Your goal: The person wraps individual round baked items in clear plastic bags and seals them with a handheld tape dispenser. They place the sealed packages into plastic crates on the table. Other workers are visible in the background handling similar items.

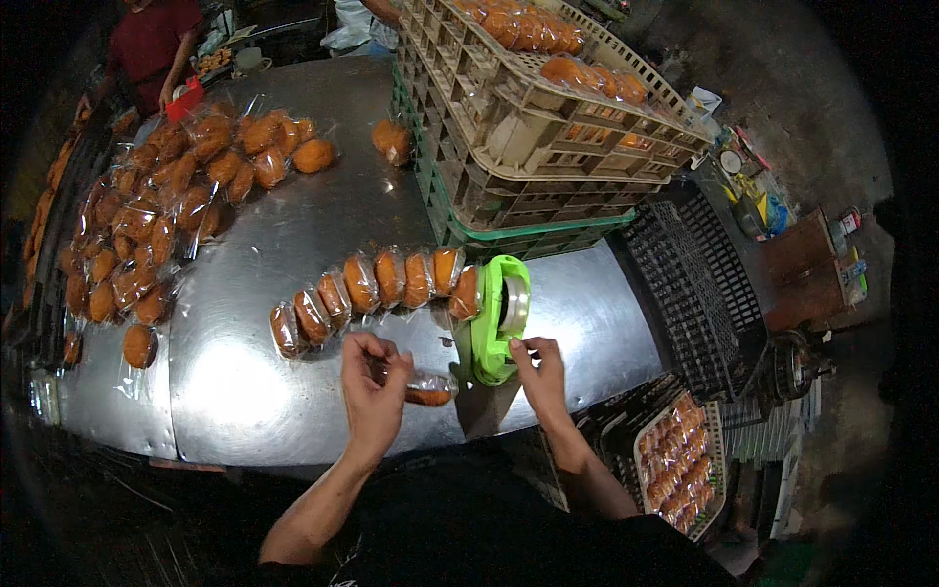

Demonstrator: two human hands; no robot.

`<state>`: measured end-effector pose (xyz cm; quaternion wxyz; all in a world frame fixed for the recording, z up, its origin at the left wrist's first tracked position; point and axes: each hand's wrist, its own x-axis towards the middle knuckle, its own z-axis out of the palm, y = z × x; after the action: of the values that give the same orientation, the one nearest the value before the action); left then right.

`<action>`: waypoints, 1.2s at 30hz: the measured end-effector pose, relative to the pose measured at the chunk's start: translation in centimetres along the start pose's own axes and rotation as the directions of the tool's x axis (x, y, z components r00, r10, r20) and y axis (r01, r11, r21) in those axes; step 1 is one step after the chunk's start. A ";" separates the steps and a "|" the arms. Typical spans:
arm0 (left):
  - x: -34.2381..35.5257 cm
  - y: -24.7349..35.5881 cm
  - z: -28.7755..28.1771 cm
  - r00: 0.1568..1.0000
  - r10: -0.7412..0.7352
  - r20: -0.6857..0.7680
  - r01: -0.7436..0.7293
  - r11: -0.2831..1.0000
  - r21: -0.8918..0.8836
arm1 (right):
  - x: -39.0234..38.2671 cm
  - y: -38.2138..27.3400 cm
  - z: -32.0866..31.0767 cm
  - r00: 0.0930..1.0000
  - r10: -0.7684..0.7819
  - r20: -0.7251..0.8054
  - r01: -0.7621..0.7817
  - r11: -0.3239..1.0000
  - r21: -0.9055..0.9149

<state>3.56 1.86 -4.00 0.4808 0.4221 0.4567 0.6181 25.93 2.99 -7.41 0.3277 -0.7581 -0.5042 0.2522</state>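
Note:
My left hand (375, 389) is closed, its fingertips pinching the gathered clear bag of a brown bun (428, 396) that lies just right of it, over the metal table. My right hand (541, 377) has its thumb and bent fingers on the near right edge of a bright green tape dispenser (486, 338), which carries a roll of pale tape (514, 303). Left of the dispenser, several bagged buns (361, 283) stand side by side in a curved row.
A large heap of bagged buns (186, 186) covers the table's (293, 230) far left. Stacked crates (558, 127) rise beyond the dispenser, with a black crate (685, 284) to their right. A lower crate of buns (677, 460) stands right of me. Another person (152, 49) stands at the far left.

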 end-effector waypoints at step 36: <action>-9.8 -3.6 3.7 0.571 0.000 0.821 -0.298 0.931 0.208 | 0.8 -4.1 0.0 0.724 -0.688 0.051 0.599 0.591 -0.541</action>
<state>9.66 -6.70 -7.47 0.5044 0.7670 0.2443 0.3124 23.72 4.89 -4.37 0.2181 -0.6000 -0.7640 -0.0934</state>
